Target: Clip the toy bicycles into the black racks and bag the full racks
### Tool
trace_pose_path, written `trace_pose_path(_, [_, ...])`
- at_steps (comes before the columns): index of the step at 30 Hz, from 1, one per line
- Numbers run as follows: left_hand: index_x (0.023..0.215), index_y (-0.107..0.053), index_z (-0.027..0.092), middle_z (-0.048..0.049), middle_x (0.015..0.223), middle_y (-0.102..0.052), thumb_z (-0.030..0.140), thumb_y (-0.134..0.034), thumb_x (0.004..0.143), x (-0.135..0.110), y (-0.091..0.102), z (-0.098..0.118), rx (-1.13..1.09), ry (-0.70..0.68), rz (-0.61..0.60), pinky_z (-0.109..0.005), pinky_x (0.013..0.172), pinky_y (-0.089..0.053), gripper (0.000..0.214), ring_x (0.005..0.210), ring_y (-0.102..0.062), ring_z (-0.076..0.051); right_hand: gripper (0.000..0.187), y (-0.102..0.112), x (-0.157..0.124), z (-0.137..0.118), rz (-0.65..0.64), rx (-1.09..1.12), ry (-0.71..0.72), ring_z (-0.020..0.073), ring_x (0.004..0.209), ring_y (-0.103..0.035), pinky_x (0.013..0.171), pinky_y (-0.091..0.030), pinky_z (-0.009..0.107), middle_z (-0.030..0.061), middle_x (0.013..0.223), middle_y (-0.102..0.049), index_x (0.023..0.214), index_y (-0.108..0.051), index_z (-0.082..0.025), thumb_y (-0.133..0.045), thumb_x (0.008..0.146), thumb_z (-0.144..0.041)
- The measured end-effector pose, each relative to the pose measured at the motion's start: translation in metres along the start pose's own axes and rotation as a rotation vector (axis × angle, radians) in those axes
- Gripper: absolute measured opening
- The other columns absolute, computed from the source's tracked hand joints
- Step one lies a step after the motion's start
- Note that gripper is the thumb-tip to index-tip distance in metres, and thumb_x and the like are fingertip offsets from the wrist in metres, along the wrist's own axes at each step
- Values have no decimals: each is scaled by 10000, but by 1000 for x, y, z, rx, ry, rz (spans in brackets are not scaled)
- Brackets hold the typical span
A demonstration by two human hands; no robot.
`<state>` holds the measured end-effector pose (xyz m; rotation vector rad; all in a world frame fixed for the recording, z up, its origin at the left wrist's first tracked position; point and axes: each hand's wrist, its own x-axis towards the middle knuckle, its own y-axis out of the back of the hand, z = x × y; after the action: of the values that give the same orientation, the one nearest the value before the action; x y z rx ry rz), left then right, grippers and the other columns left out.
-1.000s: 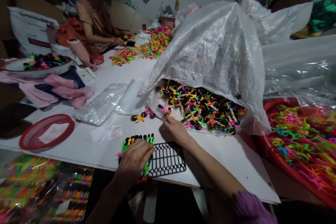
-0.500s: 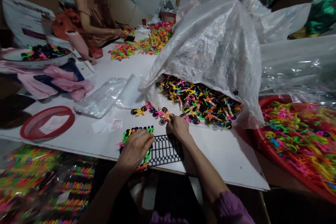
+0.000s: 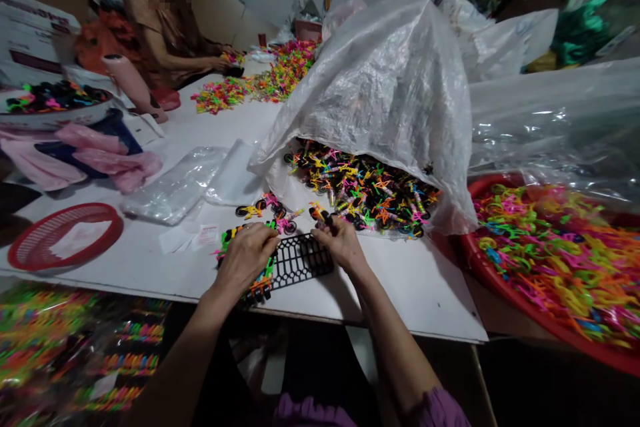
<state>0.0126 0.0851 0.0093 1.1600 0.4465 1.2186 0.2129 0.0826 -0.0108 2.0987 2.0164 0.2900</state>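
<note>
A black plastic grid rack (image 3: pixel 303 259) lies near the table's front edge, its left part filled with rows of colourful toy bicycles (image 3: pixel 260 290). My left hand (image 3: pixel 249 255) is closed over that filled part, fingers bent at the rack's upper edge and partly hiding the bicycles. Over the rack's right end, my right hand (image 3: pixel 342 240) pinches a small orange-yellow toy bicycle (image 3: pixel 316 211) with black wheels. A few loose toy bicycles (image 3: pixel 250 211) lie just beyond the rack. Many more toy bicycles (image 3: pixel 370 193) spill from the mouth of a large translucent plastic bag (image 3: pixel 385 80).
A red basin (image 3: pixel 505 307) of bright plastic parts stands at the right. On the left are a shallow red basket (image 3: pixel 17 247), clear plastic bags (image 3: pixel 175 180) and a pink bottle (image 3: pixel 127 83). Another person (image 3: pixel 160 47) handles parts at the far side, beside piled pieces (image 3: pixel 285 73).
My right hand has lifted from the loose bicycles and drawn back over the rack's right end, now with a toy bicycle in its fingers. The whole view has shifted slightly.
</note>
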Motion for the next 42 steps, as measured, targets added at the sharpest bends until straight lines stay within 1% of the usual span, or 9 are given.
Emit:
trace_pose_path(8, [971,-579,155,-64,925,-625,206,-440,877,-38,32,23,10,-73,121,-337,860,-415,175,913,-549,-193,145,-45,-47,8,-115,-91,-60,139,674,-555,642,-413,241,20,743,-620,820,-593,-158,-550,744,-274])
trace_pose_path(12, [975,-578,162,-48,906,-632,128,-427,864,-66,22,31,-4,-147,13,-319,823,-432,191,887,-554,-183,125,-61,-55,15,-128,-120,57,146,700,-555,659,-419,242,32,781,-621,830,-596,-162,-546,753,-247])
trace_pose_path(18, [1021,-546,155,-48,914,-633,163,-484,855,-79,4,32,-14,-111,95,-320,811,-438,177,878,-565,-183,227,-65,-67,24,-257,-407,248,150,730,-514,649,-391,234,30,808,-547,858,-556,-177,-447,697,-59])
trace_pose_path(23, [938,-570,151,-42,877,-644,179,-504,859,-79,1,31,17,-149,144,-328,825,-431,107,858,-566,-183,156,-68,-65,19,-340,-656,285,159,715,-514,624,-376,247,60,860,-548,911,-540,-164,-439,794,-144])
trace_pose_path(30, [913,-597,163,-32,831,-643,131,-467,867,-82,6,36,4,-171,185,-302,801,-434,142,823,-568,-160,105,-44,-39,16,-605,-401,283,123,655,-521,595,-380,215,10,727,-578,800,-592,-148,-520,811,-223])
trace_pose_path(32, [935,-596,167,-40,865,-645,170,-480,868,-74,17,36,-3,-151,221,-311,825,-427,134,859,-571,-167,132,-30,-16,12,-575,-371,265,124,697,-549,633,-402,216,9,780,-612,876,-615,-160,-502,820,-196])
trace_pose_path(36, [961,-607,157,-71,919,-626,285,-571,824,-44,30,23,114,44,198,-353,812,-419,191,912,-557,-216,247,-23,40,-3,-277,-709,311,159,877,-561,757,-409,253,74,1046,-582,1040,-603,-174,-453,844,-168])
trace_pose_path(39, [810,-631,151,-57,806,-601,301,-590,808,-26,25,11,151,111,10,-340,756,-429,155,821,-555,-208,192,-33,67,-7,-344,-986,327,194,939,-541,728,-415,255,102,1054,-552,959,-628,-172,-506,827,-239])
trace_pose_path(42, [752,-636,154,-43,760,-582,273,-568,825,-23,17,3,89,129,7,-309,736,-429,155,789,-544,-185,172,-35,70,-2,-344,-1080,350,212,946,-533,707,-412,258,113,1009,-557,907,-618,-161,-548,796,-271])
